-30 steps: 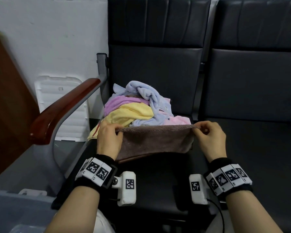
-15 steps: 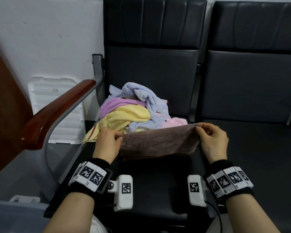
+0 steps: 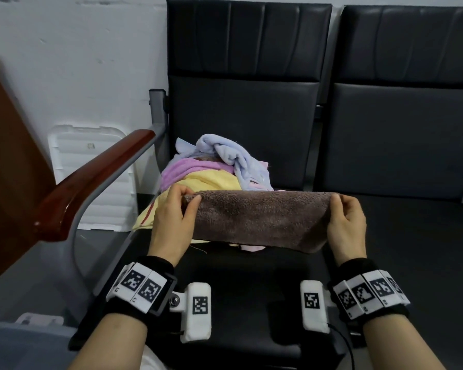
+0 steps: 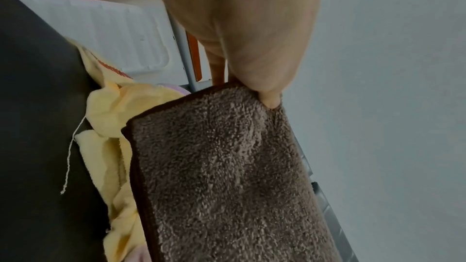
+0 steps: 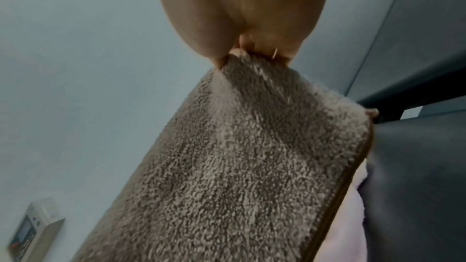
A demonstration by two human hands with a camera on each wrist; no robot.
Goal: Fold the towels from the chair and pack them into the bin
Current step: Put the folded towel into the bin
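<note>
1. Lower left corner of the head view: a grey bin rim (image 3: 16, 340) is showing, nothing visible inside it.
2. Centre of the frame: the left hand (image 3: 171, 222) and right hand (image 3: 346, 225) are each pinching a top corner of the brown towel (image 3: 257, 220), stretching it level above the black chair seat (image 3: 246, 284); it is hanging doubled.
3. Judgement: the fold is in progress. Both corners should be kept at equal height and the cloth taut, so the hems are meeting squarely before it is laid down.
4. Beyond the towel, mid-frame: the unfolded towel pile (image 3: 211, 169), yellow, purple and pale blue, is lying against the chair back.
</note>
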